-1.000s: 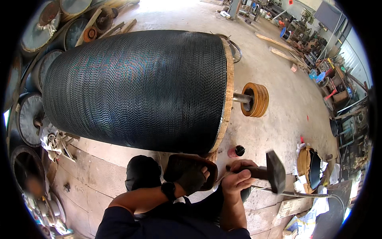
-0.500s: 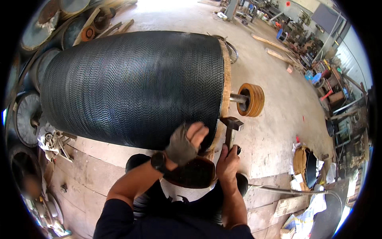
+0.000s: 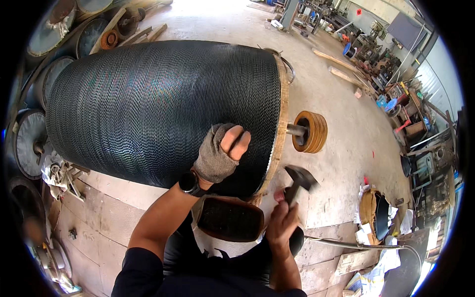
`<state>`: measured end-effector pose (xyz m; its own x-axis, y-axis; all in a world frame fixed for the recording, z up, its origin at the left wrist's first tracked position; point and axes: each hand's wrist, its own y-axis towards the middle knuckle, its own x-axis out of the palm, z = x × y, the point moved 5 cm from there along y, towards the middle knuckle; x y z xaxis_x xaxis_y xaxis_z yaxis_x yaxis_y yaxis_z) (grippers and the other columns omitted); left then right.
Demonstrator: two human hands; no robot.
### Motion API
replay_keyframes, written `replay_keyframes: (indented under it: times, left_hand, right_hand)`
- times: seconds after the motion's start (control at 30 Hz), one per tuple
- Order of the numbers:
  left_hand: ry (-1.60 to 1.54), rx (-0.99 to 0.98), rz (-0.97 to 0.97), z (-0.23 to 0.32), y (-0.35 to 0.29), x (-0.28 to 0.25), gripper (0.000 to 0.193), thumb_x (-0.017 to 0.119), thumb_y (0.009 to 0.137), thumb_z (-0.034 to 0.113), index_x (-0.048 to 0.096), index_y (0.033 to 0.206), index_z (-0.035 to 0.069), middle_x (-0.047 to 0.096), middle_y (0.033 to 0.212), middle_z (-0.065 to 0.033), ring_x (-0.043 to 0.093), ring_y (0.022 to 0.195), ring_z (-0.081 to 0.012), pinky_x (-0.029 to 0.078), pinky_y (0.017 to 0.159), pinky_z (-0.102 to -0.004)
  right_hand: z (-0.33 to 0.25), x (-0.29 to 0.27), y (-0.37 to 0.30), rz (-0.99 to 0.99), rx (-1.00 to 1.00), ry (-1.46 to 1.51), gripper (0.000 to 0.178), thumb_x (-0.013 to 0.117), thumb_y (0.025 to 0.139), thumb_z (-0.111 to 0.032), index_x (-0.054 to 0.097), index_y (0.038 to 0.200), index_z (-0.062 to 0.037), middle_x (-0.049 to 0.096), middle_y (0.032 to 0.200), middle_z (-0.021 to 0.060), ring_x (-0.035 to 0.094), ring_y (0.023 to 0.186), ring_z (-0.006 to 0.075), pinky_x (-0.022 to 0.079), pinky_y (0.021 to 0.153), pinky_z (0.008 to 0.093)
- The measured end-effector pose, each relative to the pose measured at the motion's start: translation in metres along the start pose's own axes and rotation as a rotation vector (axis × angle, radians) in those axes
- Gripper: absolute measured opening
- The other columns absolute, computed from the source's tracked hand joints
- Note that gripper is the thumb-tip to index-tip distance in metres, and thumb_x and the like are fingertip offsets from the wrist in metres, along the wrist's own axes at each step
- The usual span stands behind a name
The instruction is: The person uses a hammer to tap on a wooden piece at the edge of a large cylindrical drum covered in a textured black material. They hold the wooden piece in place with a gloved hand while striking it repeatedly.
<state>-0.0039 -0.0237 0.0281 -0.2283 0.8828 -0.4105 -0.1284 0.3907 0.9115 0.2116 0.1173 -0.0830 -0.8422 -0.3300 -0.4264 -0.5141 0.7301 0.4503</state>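
Note:
A big dark drum (image 3: 163, 109) with a finely ridged surface lies across the view, a pale wooden rim (image 3: 283, 104) round its right end. My left hand (image 3: 220, 152), in a grey glove that leaves fingertips bare, is over the drum's near right part with its fingers curled; anything inside them is hidden. In my right hand (image 3: 283, 222) is the handle of a hammer (image 3: 300, 180). The hammer's head is up and apart from the rim, to its lower right. Beyond the rim, a brown grooved pulley (image 3: 312, 131) sits on the drum's shaft (image 3: 296, 129).
Between my knees stands a dark, brown-rimmed container (image 3: 230, 219). More drums (image 3: 30, 143) crowd the left side. Tools and machine parts line the right wall, with timber pieces (image 3: 336, 58) on the floor. A hose or cable (image 3: 346, 244) runs at lower right.
My left hand has moved up the drum, away from its near edge. The hammer has swung away from the rim, down and to the right, with my right hand lower.

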Motion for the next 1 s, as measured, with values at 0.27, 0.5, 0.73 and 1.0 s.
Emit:
replay_keyframes:
  times: [0.27, 0.5, 0.73, 1.0]
  left_hand:
    - [0.089, 0.004, 0.003, 0.0, 0.001, 0.0, 0.049, 0.071, 0.073, 0.001, 0.064, 0.12, 0.008, 0.057, 0.11, -0.0111, 0.061, 0.097, -0.0321, 0.051, 0.082, -0.0468]
    - [0.211, -0.004, -0.035, -0.012, 0.017, 0.004, 0.05, 0.067, 0.074, -0.004, 0.065, 0.122, 0.008, 0.053, 0.11, -0.0099, 0.059, 0.097, -0.0297, 0.051, 0.085, -0.0447]
    - [0.001, -0.04, -0.001, 0.025, 0.012, 0.003, 0.047, 0.064, 0.079, -0.006, 0.064, 0.124, 0.005, 0.062, 0.104, -0.0117, 0.063, 0.088, -0.0306, 0.053, 0.079, -0.0435]
    - [-0.327, -0.234, -0.164, 0.071, -0.024, 0.03, 0.053, 0.064, 0.085, -0.004, 0.054, 0.137, 0.001, 0.068, 0.099, -0.0112, 0.067, 0.09, -0.0296, 0.051, 0.088, -0.0421]
  right_hand:
    - [-0.027, 0.006, 0.005, -0.139, -0.053, -0.119, 0.019, 0.053, 0.103, -0.013, 0.055, 0.097, 0.005, 0.056, 0.06, 0.0151, 0.054, 0.049, 0.0221, 0.04, 0.047, 0.0377]
    - [-0.036, 0.007, 0.02, -0.042, -0.058, -0.296, 0.018, 0.059, 0.101, -0.014, 0.054, 0.097, 0.0031, 0.063, 0.068, 0.0243, 0.063, 0.06, 0.0452, 0.047, 0.052, 0.0474]
    - [-0.017, -0.008, -0.006, -0.099, 0.033, -0.172, 0.02, 0.066, 0.097, -0.015, 0.052, 0.101, -0.0002, 0.061, 0.069, 0.0282, 0.062, 0.062, 0.0497, 0.046, 0.049, 0.0538]
    - [-0.019, -0.008, -0.009, -0.112, -0.02, -0.115, 0.02, 0.066, 0.096, -0.012, 0.051, 0.102, 0.0004, 0.063, 0.074, 0.029, 0.062, 0.064, 0.05, 0.047, 0.052, 0.0545]
